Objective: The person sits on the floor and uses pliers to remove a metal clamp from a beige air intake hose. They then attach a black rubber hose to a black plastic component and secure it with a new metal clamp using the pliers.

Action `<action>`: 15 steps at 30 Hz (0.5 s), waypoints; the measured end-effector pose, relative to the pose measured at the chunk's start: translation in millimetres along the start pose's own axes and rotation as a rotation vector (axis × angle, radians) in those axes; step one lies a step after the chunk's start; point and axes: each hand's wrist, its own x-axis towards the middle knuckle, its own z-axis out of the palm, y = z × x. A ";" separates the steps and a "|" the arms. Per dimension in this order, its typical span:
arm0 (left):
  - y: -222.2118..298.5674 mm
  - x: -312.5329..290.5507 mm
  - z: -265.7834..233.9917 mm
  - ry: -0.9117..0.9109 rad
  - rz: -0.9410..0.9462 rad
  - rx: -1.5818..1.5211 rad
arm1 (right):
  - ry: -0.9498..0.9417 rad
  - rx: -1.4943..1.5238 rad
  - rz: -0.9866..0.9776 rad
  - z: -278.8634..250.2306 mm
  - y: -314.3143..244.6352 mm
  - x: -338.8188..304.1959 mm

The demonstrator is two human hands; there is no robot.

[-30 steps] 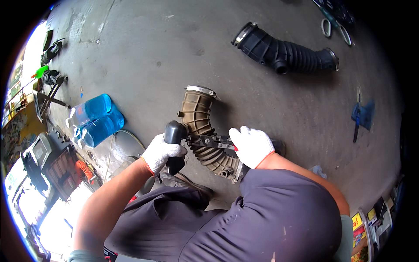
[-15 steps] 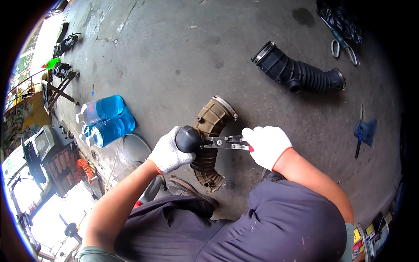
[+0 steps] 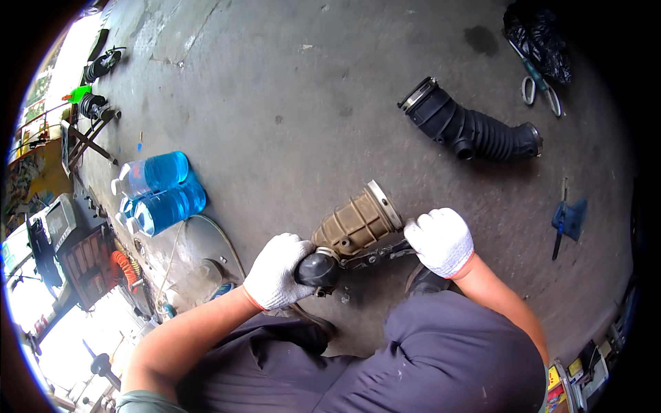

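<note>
My left hand (image 3: 279, 272), in a white knit glove, is closed around a rounded black rubber piece (image 3: 318, 270) on a dusty brown ribbed air intake hose (image 3: 354, 224). The hose's wide end, with a metal clamp ring, points up and right. From the right, my gloved right hand (image 3: 441, 242) is wrapped round the handles of pliers (image 3: 375, 256). Their jaws reach the joint between the black piece and the hose, though the exact grip of the tips is hidden. Most of the hose's narrower end is out of sight behind my left hand and knee.
A cleaner black intake hose (image 3: 475, 127) lies on the concrete floor (image 3: 275, 82) at the upper right. Scissors (image 3: 539, 86) rest beside a black plastic bag (image 3: 540, 41). Farther right is a blue cloth-like piece (image 3: 570, 219). Bottles of blue liquid (image 3: 165, 206) stand at left.
The brown hose has swung so its wide end leans further right and lower. Both hands have moved slightly down and right, and the pliers have turned, their handles now partly behind the right hand.
</note>
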 end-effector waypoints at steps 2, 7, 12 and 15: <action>8.1 -6.2 0.6 -0.031 0.012 0.040 | -0.009 0.036 -0.022 -5.1 -2.6 -4.3; 16.6 -7.1 -9.4 0.036 0.120 0.116 | -0.076 0.089 -0.009 -18.4 -11.6 -9.2; 18.5 -0.5 -26.8 0.070 0.232 0.226 | -0.096 -0.011 0.090 -31.9 -24.3 -8.9; 20.2 1.8 -29.9 0.119 0.257 0.271 | -0.036 -0.053 0.120 -34.9 -26.4 -4.4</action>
